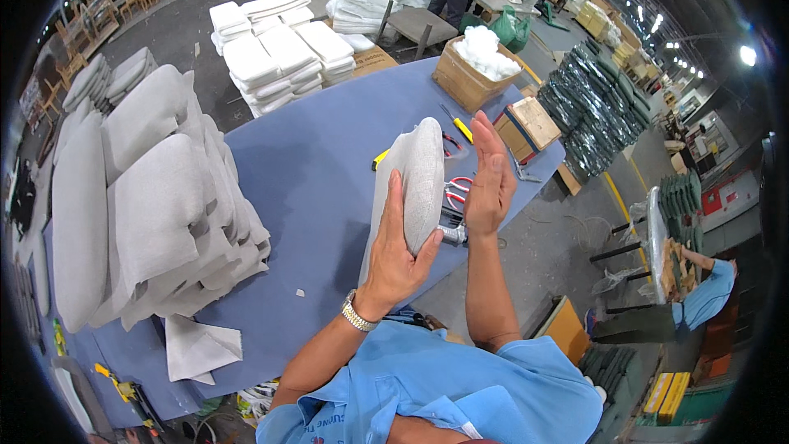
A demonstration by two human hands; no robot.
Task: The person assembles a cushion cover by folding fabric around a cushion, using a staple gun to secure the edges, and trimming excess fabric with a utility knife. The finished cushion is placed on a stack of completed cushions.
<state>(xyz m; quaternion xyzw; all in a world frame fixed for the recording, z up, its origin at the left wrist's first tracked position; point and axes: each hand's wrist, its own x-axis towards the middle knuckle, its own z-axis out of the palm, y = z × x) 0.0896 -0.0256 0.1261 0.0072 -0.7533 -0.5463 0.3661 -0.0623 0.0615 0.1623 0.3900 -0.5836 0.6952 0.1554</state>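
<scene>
A grey fabric-covered cushion (424, 185) stands on edge over the blue table. My left hand (394, 259), with a metal watch on its wrist, grips its lower part, fingers along one face and thumb on the side. My right hand (490, 185) is raised just right of the cushion, palm facing it, fingers straight and nothing held. Red-handled pliers (457, 191) lie on the table between hand and cushion. A silver metal fitting (452, 235) shows near the cushion's lower right side, partly hidden. Beyond lies a yellow-handled screwdriver (462, 129).
Grey fabric covers and cushions (152, 197) are piled high at the left. A carton of white stuffing (472, 74) and a smaller box (530, 125) stand at the table's far right. White foam pads (279, 53) are stacked beyond the table (288, 148). Co-workers stand farther off.
</scene>
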